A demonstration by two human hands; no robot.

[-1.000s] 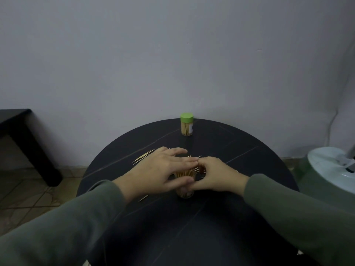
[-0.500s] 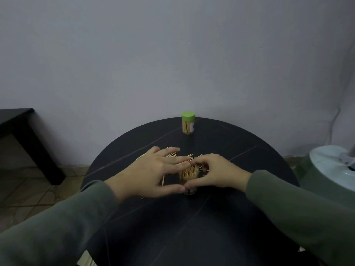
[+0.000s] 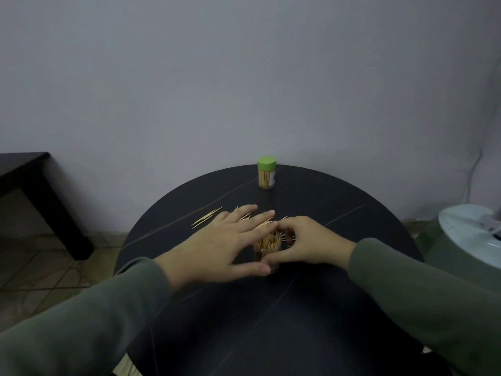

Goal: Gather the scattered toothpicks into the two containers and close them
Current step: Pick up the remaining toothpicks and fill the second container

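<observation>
Two containers on the round table [image 3: 311,321]: a capped container [image 3: 267,176] at upper centre and an open container [image 3: 267,248] mid-frame, toothpick-filled, gripped by the right hand [image 3: 306,244]. The left hand [image 3: 222,245], fingers spread, hides some loose toothpicks [image 3: 207,217], uncountable.

We see a round black table top [image 3: 325,308] with thin pale veins, set before a plain grey-white wall [image 3: 244,77]. At far left stands a dark square-legged side table [image 3: 32,180] on a brownish tiled floor [image 3: 40,267]. A pale green and white rounded appliance [image 3: 471,240] sits at right.
</observation>
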